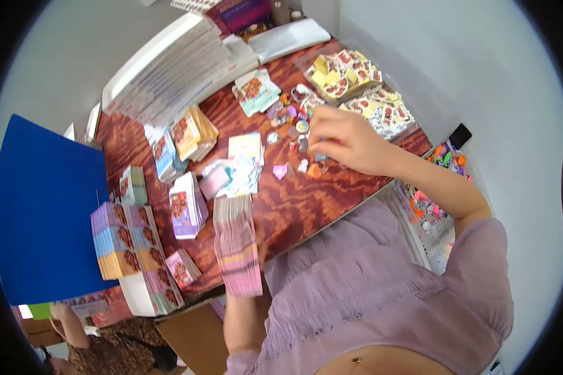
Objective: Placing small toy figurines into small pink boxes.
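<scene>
My left hand [261, 245] is wrapped round a tall stack of thin pink packets [239, 256], which hides most of its fingers. The stack leans over the front edge of the table. My right hand [344, 139] hovers over small coloured trinkets [284, 115] scattered on the table, its fingers curled into a pinch. Whatever lies between those fingertips is too small or hidden to make out. A pink trinket [280, 170] and an orange one [314, 170] lie just left of that hand. Loose pale cards [241, 172] are heaped between both hands.
Two clear bins of printed pieces, one yellowish [344, 75] and one whiter [381, 112], stand at the far right. Bundled packets [187, 206] and boxed stacks [131, 240] fill the left, beside a blue panel [50, 212]. White trays [162, 75] are piled behind. Another person [112, 350] is at lower left.
</scene>
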Demonstrator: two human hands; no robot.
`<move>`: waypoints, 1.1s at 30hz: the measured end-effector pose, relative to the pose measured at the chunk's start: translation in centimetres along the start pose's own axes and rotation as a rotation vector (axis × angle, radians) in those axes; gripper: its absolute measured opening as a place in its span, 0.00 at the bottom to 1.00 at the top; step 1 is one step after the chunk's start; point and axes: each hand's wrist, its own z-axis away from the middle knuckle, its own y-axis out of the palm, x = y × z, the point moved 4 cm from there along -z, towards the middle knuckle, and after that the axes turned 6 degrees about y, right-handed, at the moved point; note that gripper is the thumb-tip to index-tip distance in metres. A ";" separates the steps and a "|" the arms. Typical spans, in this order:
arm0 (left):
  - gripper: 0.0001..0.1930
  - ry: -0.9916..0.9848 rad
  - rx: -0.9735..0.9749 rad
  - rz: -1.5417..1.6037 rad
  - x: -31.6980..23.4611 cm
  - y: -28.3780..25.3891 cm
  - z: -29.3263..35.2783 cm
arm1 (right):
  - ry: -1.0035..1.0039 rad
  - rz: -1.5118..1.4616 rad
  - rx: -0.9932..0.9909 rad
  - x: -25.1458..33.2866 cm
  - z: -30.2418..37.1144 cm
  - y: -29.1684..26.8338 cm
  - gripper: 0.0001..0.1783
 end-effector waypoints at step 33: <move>0.35 -0.022 -0.014 0.560 7.2 1.5 -6.6 | 0.381 -0.905 0.860 -3.1 -6.3 11.0 0.32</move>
